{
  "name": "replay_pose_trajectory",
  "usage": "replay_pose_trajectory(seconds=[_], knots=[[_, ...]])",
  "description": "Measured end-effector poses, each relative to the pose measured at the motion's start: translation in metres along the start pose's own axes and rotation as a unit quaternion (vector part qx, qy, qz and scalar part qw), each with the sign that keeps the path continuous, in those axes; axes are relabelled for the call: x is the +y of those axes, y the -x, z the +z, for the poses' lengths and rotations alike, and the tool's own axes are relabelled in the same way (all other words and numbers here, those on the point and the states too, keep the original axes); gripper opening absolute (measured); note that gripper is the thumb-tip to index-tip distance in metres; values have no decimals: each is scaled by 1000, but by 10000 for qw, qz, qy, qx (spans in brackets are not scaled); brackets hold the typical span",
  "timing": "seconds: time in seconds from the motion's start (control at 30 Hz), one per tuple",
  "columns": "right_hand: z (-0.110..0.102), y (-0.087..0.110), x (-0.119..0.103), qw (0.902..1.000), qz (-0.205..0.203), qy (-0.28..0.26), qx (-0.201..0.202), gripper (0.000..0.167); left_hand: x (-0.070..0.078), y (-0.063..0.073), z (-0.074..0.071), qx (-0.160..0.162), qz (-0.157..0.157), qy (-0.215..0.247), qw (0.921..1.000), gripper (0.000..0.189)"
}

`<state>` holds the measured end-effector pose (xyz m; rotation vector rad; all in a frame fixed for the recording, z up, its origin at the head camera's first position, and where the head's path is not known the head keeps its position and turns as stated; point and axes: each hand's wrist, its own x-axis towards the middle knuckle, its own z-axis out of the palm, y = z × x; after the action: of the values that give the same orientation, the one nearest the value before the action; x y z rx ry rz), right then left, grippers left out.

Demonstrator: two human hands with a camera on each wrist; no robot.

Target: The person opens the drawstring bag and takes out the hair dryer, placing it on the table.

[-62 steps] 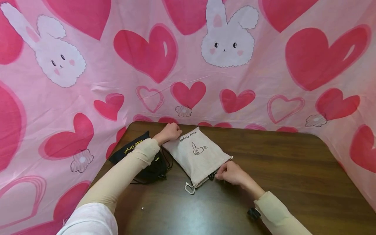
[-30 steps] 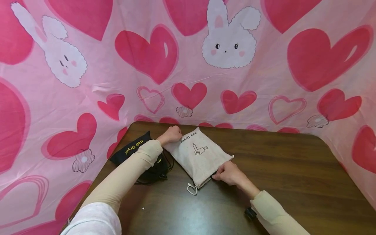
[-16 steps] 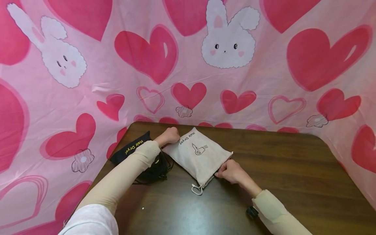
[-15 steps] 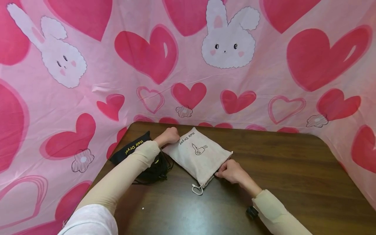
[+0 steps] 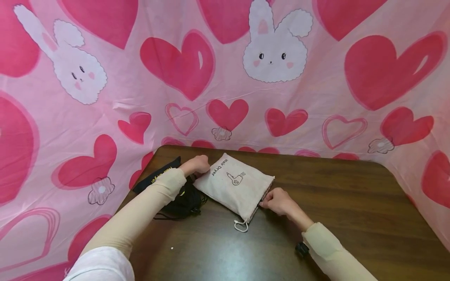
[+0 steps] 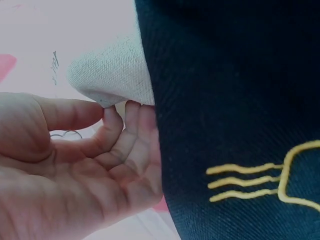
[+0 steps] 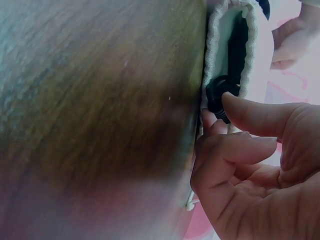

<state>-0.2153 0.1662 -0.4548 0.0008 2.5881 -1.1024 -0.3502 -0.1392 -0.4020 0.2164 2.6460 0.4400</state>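
A cream drawstring bag [image 5: 233,181] printed "Hair Dryer" lies flat on the table, its mouth facing right. My left hand [image 5: 197,164] pinches the bag's far-left corner between thumb and forefinger, as the left wrist view shows. At the mouth, my right hand [image 7: 250,160] pinches a coiled black cord [image 7: 220,95] just inside the opening, thumb on top and fingertips at the lower rim. Deeper in the bag, most of the contents are hidden. A white cord loop [image 5: 241,226] hangs from the bag's near corner.
A black drawstring bag [image 5: 186,201] with yellow print lies under the left forearm, beside the cream bag. The brown table [image 5: 337,203] meets a pink curtain [image 5: 225,86] with hearts and rabbits. A tiny white speck [image 5: 172,248] is near the front.
The cream bag has shifted slightly left and turned, its mouth now facing more to the right. My left hand has drawn its corner left and nearer. Black cord outside the mouth has gone inside.
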Motion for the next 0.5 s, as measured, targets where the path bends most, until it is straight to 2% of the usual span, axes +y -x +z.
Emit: replay_pose_trajectory(seconds=[0.07,0.2,0.33,0.5], knots=[[0,-1,1,10000,7,24,-11,15,0,1,0,-105,-42,50,9999,21],[-1,-3,2,10000,-18,51,-26,15,-2,2,0,-101,-28,156,9998,32],[-1,-4,3,9999,-59,83,30,16,-3,0,1,-166,128,360,9991,44],[1,-4,3,9999,-58,101,40,15,-4,-2,4,-195,256,564,9979,45]])
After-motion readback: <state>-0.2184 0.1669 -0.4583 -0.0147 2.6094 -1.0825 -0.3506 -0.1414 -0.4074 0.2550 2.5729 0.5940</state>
